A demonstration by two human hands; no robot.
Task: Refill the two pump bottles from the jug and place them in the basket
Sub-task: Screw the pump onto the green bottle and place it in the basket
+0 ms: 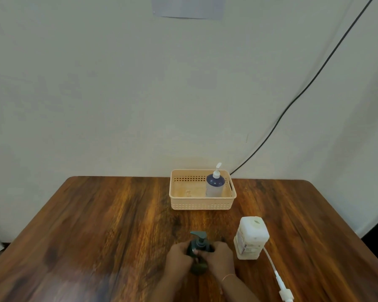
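Wooden table [96, 225]: green pump bottle [198, 249] gripped between both hands [200, 259]

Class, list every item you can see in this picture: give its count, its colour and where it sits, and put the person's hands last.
Table: one, dark brown wood, fills the lower half.
Basket: one, beige, far side of the table.
White-pump bottle: one, pale with dark blue top, upright in the basket's right end.
Green pump bottle: one, dark green, near edge.
Jug: one, white, right of the green bottle.
Loose pump: one, white, lying by the jug.
Cable: one, black, along the wall.
Left hand, right hand: both grip the green bottle.
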